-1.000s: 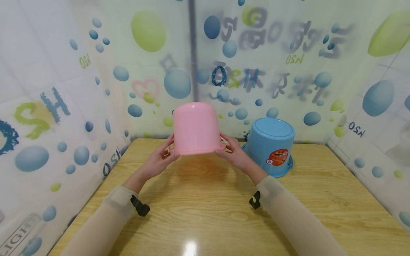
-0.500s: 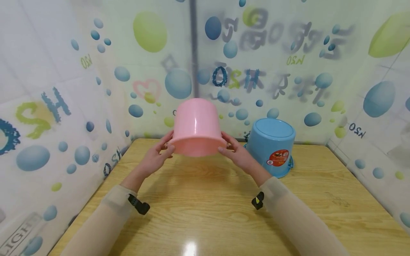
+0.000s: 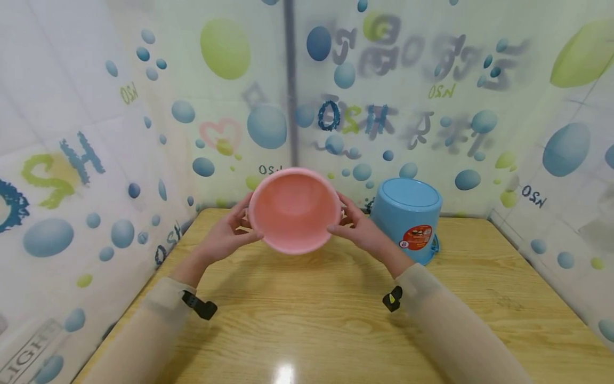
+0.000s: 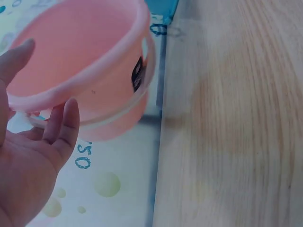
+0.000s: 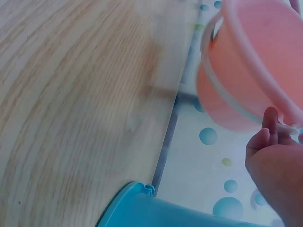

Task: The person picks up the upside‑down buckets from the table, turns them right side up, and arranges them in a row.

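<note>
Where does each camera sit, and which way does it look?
Head: worn there, facing forward and down at the pink bucket; left hand, right hand and sleeves show.
Left wrist: worn there, looking at the pink bucket's rim and outside; the left hand shows.
Right wrist: worn there, looking across the table toward the pink bucket; the right hand shows.
Both wrist views share the pink bucket and table.

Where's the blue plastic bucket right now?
In the head view, the blue plastic bucket stands upside down on the wooden table, near its far edge, right of the pink plastic bucket that the right hand holds.
</note>
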`<state>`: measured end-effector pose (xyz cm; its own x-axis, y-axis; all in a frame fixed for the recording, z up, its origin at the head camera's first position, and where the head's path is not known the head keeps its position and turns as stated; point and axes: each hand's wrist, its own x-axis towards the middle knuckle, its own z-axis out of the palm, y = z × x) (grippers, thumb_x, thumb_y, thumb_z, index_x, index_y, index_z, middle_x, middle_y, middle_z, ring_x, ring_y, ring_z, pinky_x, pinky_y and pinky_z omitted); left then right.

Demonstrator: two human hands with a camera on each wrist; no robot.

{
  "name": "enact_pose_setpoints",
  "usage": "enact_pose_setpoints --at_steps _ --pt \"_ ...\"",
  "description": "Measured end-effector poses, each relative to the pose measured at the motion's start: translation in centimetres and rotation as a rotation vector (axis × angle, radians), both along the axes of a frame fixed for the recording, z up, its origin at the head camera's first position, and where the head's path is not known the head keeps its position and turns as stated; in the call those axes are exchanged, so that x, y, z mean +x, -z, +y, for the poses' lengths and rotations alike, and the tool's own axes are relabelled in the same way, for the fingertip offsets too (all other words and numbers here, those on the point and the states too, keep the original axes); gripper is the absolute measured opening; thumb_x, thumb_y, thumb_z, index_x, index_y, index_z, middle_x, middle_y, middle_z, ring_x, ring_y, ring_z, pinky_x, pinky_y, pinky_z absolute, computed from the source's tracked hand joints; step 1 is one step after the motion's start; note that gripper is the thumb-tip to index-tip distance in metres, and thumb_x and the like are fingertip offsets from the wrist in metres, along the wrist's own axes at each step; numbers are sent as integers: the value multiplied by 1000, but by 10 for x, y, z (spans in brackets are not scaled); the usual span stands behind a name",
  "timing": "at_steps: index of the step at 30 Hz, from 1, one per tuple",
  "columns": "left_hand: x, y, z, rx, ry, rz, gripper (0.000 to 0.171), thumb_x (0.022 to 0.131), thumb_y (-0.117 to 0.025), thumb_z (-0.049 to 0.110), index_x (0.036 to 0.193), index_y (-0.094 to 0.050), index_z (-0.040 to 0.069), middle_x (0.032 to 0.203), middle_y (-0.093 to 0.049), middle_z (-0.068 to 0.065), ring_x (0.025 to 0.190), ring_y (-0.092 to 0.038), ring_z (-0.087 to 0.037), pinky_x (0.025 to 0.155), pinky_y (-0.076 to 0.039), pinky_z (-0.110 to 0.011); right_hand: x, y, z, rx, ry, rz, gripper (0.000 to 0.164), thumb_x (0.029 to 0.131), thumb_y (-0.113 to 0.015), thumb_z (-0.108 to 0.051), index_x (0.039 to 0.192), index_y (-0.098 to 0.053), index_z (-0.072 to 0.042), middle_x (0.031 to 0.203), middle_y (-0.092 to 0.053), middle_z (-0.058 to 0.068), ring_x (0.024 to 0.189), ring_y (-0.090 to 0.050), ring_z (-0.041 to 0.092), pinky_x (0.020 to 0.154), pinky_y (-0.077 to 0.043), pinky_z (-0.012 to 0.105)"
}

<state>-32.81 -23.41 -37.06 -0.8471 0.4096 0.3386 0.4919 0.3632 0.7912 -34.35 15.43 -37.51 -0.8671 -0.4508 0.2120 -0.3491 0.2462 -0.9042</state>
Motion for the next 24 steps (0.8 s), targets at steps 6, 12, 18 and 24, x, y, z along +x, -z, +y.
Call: enact_pose_setpoints --at_steps 6,12,18,24 --pt "1 -4 -4 20 96 -14 117 95 -85 2 177 -10 43 133 -65 -25 108 -74 -32 88 -68 -33 2 -5 3 17 -26 16 105 102 -80 -24 176 -8 -46 125 -71 14 113 -61 31 91 -58 41" --pt "2 -6 -7 14 136 -18 124 93 -86 -3 177 -6 40 139 -58 -28 107 -74 -32 89 -68 -34 3 -11 6 68 -53 27 112 97 -85 -23 173 -10 -56 129 -70 10 111 -58 31 86 -44 41" --pt "3 -7 -12 -22 108 17 122 93 -86 -1 178 -7 37 136 -59 -24 103 -74 -29 86 -68 -33 3 -10 5 151 -86 101 119 97 -87 -16 178 -3 -39 150 -61 15 111 -56 32 84 -47 42" --pt "4 -8 -14 -30 80 29 120 92 -87 1 178 -11 38 134 -62 -23 97 -76 -22 85 -68 -31 3 -8 3 197 -38 177 120 95 -90 -21 178 -6 -38 150 -59 14 104 -60 28 79 -55 39"
